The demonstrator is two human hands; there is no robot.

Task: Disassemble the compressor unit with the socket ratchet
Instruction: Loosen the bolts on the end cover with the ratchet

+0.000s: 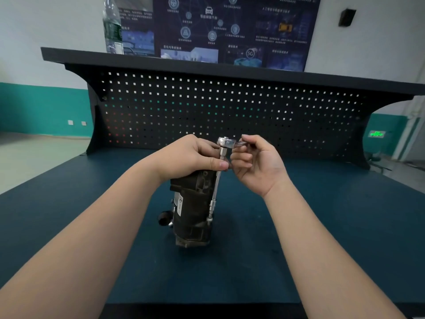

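A black compressor unit (pixel 192 212) stands upright on the dark blue bench mat (pixel 322 238). A silver socket ratchet (pixel 226 142) with a long extension bar (pixel 217 180) runs down the unit's right side, and the socket at its lower end (pixel 209 218) meets a fastener near the base. My left hand (pixel 190 155) rests on top of the unit and pinches the upper part of the extension just under the ratchet head. My right hand (pixel 255 162) curls its fingers round the short ratchet handle, which points right and is mostly hidden.
A black pegboard back panel (pixel 230 107) with a shelf on top rises behind the bench. A clear water bottle (pixel 112 26) stands on the shelf at the left. A dark poster (pixel 230 28) hangs on the wall behind.
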